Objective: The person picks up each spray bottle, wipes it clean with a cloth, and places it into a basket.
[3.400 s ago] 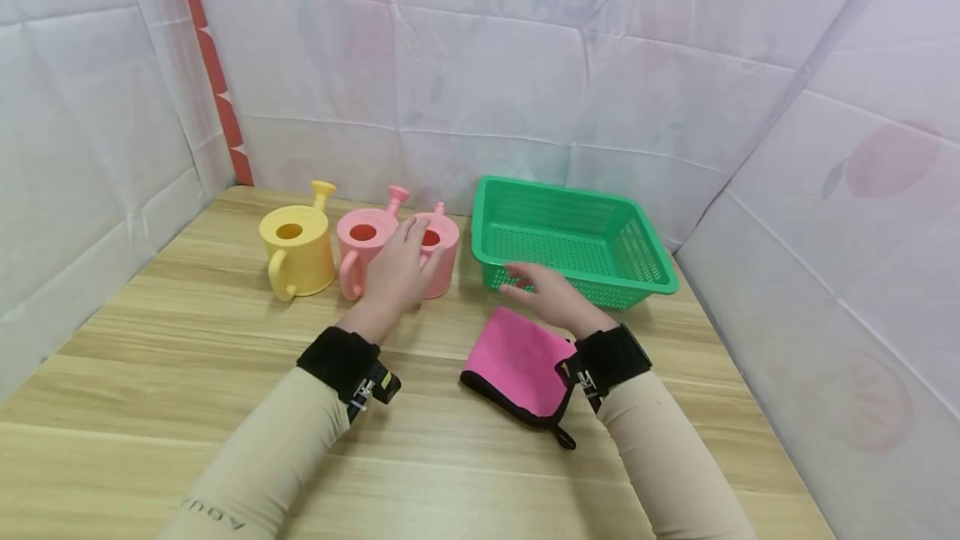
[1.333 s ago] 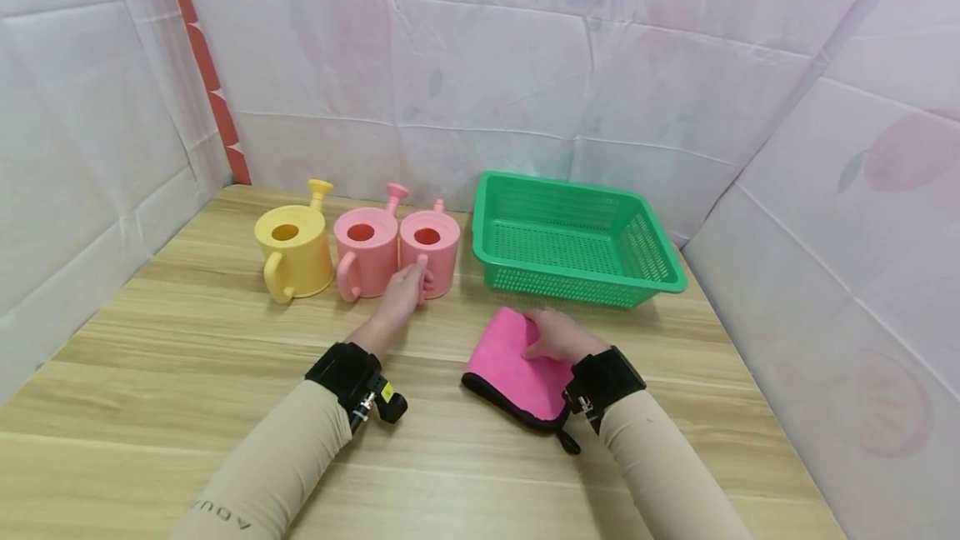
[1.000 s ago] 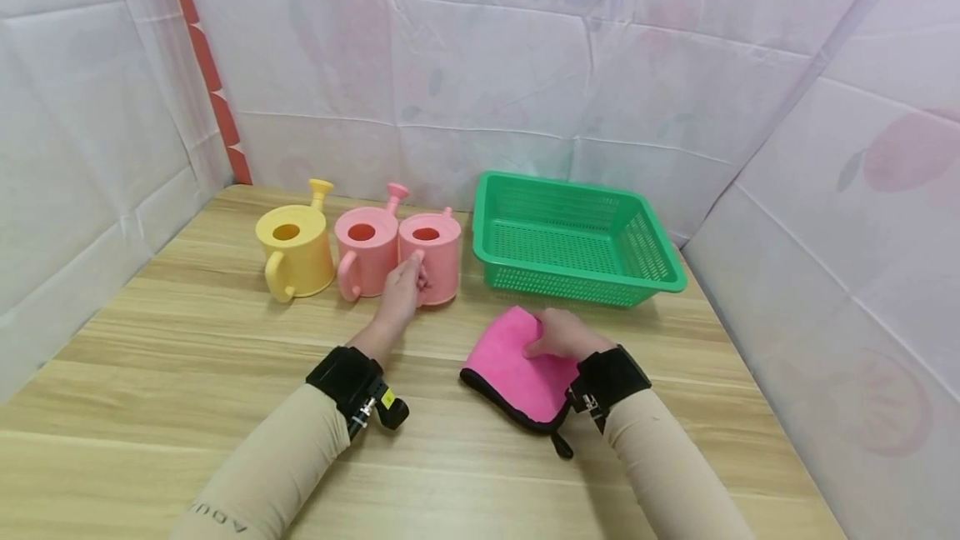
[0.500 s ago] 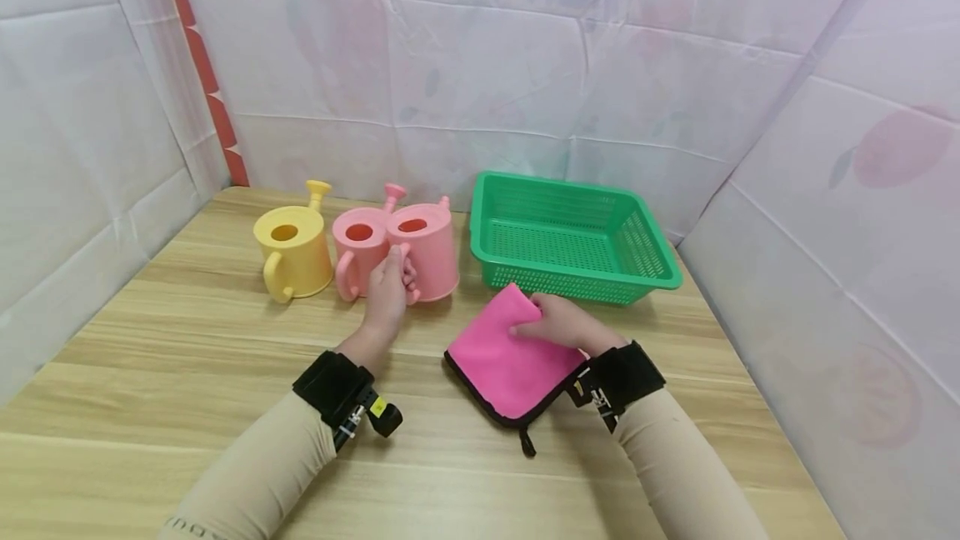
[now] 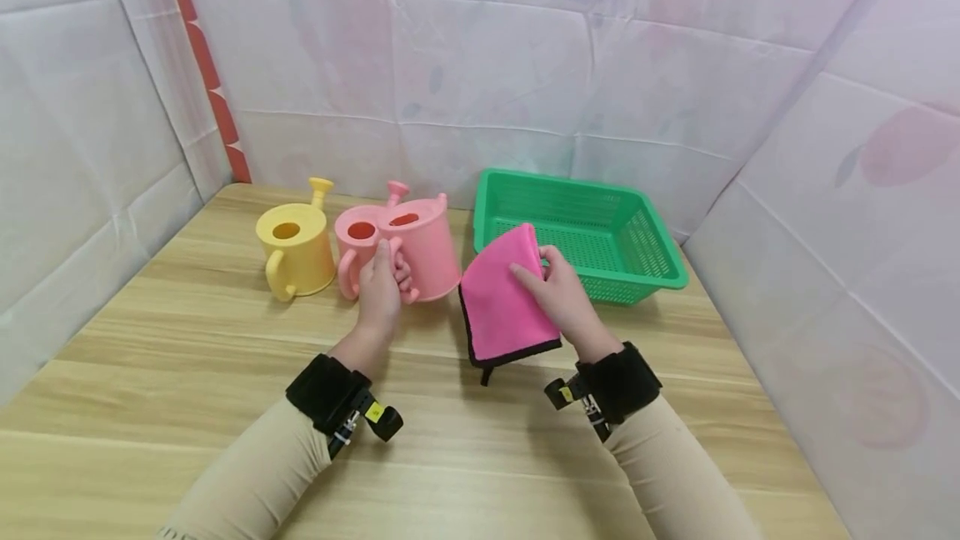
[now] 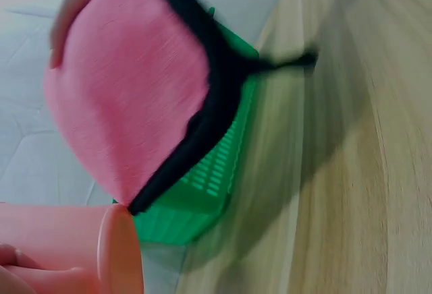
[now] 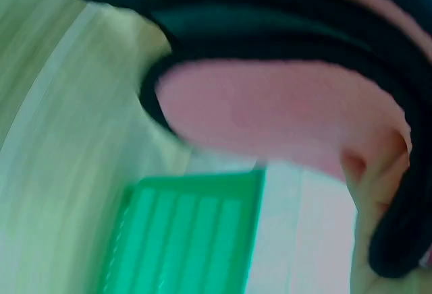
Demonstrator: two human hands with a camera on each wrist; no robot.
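Observation:
My left hand [image 5: 381, 290] grips the handle of the right-hand pink watering can [image 5: 429, 255], which tilts toward the left and overlaps the other pink can [image 5: 356, 227] in the head view. My right hand [image 5: 561, 294] pinches a folded pink cloth [image 5: 504, 302] with black edging, held up off the table in front of the green basket. The cloth's lower left edge is close to the can's base; in the left wrist view the cloth [image 6: 135, 85] overlaps the end of the can [image 6: 61, 240]. Whether they touch I cannot tell.
A green basket [image 5: 637, 279] stands at the back right, partly behind the cloth. The yellow watering can [image 5: 307, 252] stands at the left of the row. White printed sheets [image 5: 487, 57] hang behind and at both sides of the wooden table [image 5: 465, 473].
Since the earlier frames, my left hand has gripped the can's handle and tilted it leftward. My right hand has taken hold of the cloth and lifted it from the table toward the can.

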